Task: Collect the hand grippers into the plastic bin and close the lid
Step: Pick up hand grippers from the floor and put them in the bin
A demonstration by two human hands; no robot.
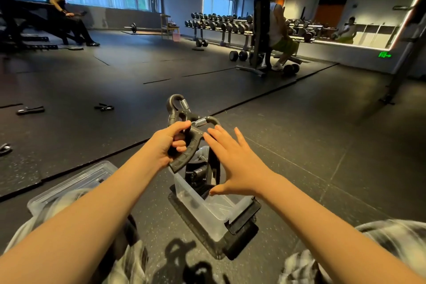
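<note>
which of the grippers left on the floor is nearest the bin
The rightmost hand gripper; the middle one and the edge one lie further left.

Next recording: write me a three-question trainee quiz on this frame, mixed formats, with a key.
1. True or false: the left hand grips a hand gripper above the plastic bin.
2. Fill in: the right hand holds ____.
3. Where is the lid? A) closed on the bin B) off the bin, lying to its left C) leaning on the dumbbell rack
Key: 1 true; 2 nothing; 3 B.
</note>
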